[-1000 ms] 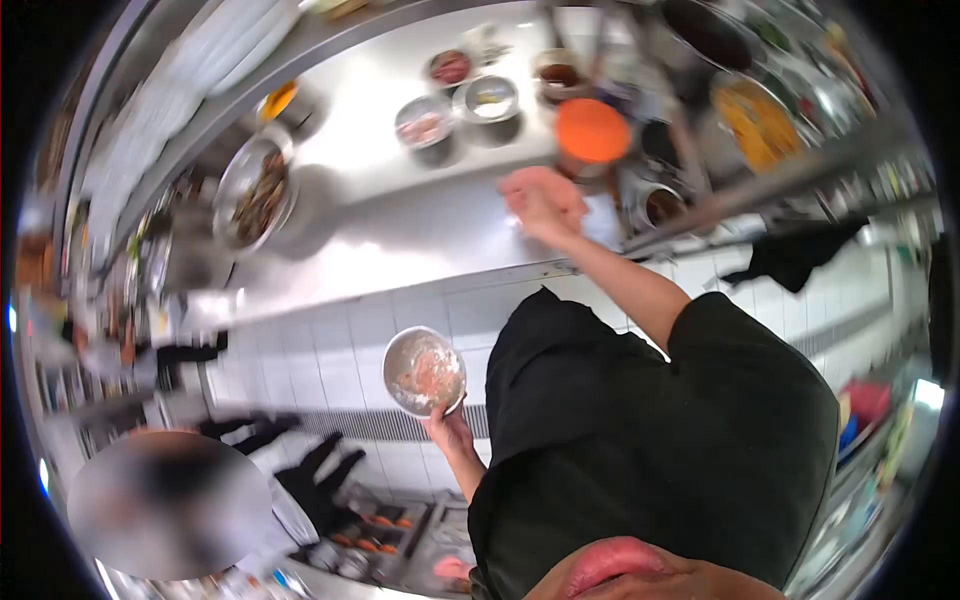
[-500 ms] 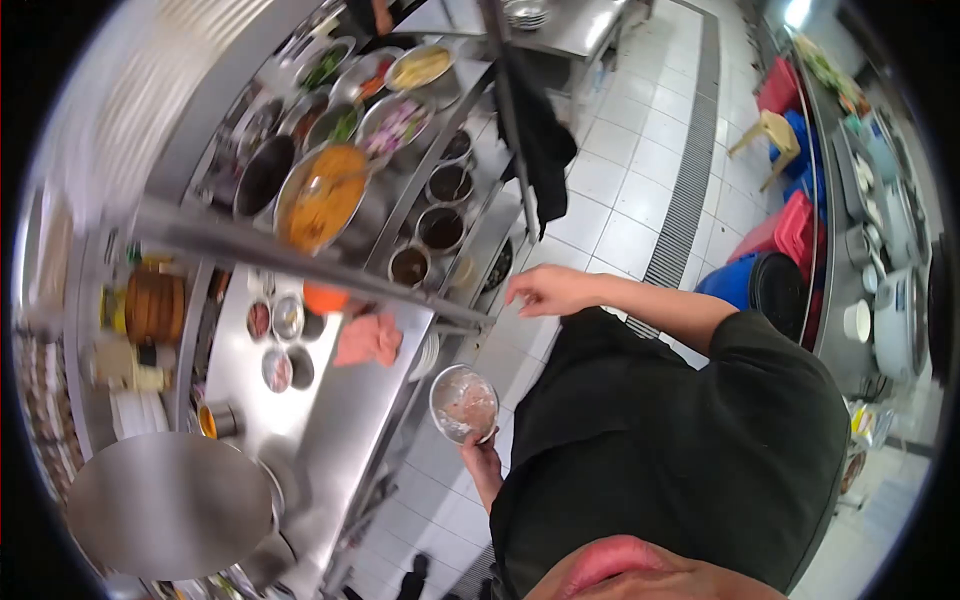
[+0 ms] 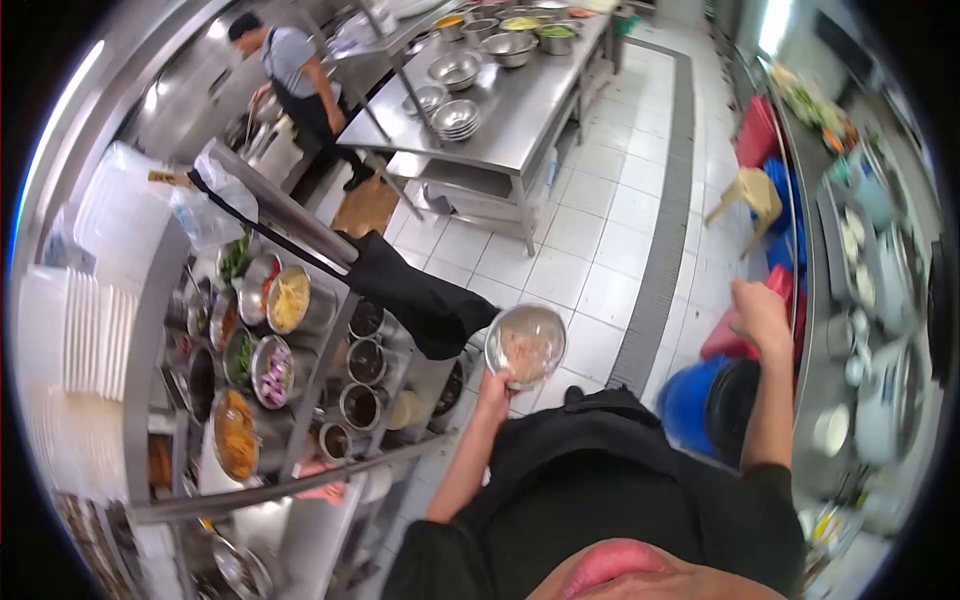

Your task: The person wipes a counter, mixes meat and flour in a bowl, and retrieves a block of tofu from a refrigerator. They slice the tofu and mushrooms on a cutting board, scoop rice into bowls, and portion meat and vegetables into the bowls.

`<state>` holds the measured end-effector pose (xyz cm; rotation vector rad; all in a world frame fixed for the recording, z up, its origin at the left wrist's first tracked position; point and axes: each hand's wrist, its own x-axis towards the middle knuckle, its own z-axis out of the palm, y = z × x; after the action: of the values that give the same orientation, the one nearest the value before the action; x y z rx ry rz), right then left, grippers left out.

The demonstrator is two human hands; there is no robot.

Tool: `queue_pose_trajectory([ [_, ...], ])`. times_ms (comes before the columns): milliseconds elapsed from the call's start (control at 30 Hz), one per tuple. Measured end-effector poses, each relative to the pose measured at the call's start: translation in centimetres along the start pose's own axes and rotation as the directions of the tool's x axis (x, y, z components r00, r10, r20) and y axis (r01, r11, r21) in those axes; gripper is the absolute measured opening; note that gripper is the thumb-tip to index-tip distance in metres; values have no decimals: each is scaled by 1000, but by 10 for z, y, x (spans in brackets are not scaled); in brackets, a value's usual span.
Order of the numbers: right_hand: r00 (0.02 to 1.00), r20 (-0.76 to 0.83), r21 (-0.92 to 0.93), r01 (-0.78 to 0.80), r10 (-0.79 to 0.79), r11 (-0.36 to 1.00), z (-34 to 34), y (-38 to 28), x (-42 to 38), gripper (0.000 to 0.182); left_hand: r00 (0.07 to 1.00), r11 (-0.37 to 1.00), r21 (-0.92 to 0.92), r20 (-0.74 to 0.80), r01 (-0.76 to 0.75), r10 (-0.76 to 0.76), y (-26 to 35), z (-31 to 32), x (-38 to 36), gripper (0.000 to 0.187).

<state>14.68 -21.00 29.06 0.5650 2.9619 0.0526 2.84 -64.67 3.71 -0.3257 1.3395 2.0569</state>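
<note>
My left hand (image 3: 493,398) grips the rim of a round metal bowl (image 3: 553,372) from below left. Inside it are pale pinkish pieces (image 3: 525,345) with whitish matter over them; their kind I cannot make out. The bowl is held out in front of me, above the tiled floor and beside a black cloth (image 3: 420,305) hanging from the shelf frame. Out to the right, my right hand (image 3: 760,315) has its fingers curled in and nothing visible in it. It is nearest the red containers and blue drum by the right counter.
On the left, a steel rack (image 3: 300,487) holds pots of chopped vegetables and dark sauces. Ahead stands a steel table (image 3: 520,130) with stacked bowls. A co-worker (image 3: 295,75) is at the far left. A blue drum (image 3: 690,395) and beige stool (image 3: 745,200) line the right side.
My view has swung toward the aisle, bringing the steel table and co-worker into sight. The bowl has moved up and forward in my left hand. My right hand has swung out right, its fingers now curled.
</note>
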Motion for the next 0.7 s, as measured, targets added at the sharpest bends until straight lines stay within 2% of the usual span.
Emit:
queue_pose_trajectory([
  [33, 989, -130, 14, 69, -67, 998, -29, 9, 4, 26, 999, 999, -18, 29, -27, 27, 14, 24, 28, 73],
  [100, 956, -250, -41, 149, -154, 988, -112, 0, 26, 30, 998, 997, -45, -1, -60, 60, 48, 74, 74, 71],
  [133, 935, -317, -31, 156, -158, 987, -130, -3, 33, 29, 993, 994, -75, 82, -78, 84, 61, 84, 104, 69],
  [167, 911, -385, -3, 160, -149, 987, -143, -7, 40, 29, 997, 998, -23, 32, -66, 67, 79, 100, 123, 67],
  [233, 811, -525, -206, 174, -258, 963, -161, 0, 41, 30, 997, 997, 4, 3, -82, 82, 88, 120, 172, 68],
  [300, 770, -548, -280, 197, -325, 939, -173, 14, 47, 31, 995, 993, 59, -24, -98, 100, 105, 137, 221, 69],
  [367, 733, -544, -341, 251, -408, 906, -202, 14, 67, 31, 995, 995, -19, -4, -96, 96, 124, 152, 266, 65],
  [400, 720, -549, -353, 262, -425, 898, -213, 15, 76, 31, 996, 996, 5, -2, -89, 89, 137, 158, 292, 65],
  [433, 720, -446, -493, 299, -532, 817, -223, 19, 90, 30, 996, 996, 2, -10, -90, 90, 147, 165, 316, 63],
  [467, 705, -333, -612, 344, -626, 712, -232, 22, 103, 39, 996, 996, -11, -22, -92, 92, 154, 172, 341, 61],
  [633, 698, -444, -574, 261, -562, 776, -233, 45, 215, 36, 992, 991, -56, -43, -121, 119, 194, 195, 480, 59],
  [700, 683, -497, -554, 226, -536, 801, -230, 53, 261, 35, 980, 979, -83, -84, -186, 179, 219, 206, 531, 58],
])
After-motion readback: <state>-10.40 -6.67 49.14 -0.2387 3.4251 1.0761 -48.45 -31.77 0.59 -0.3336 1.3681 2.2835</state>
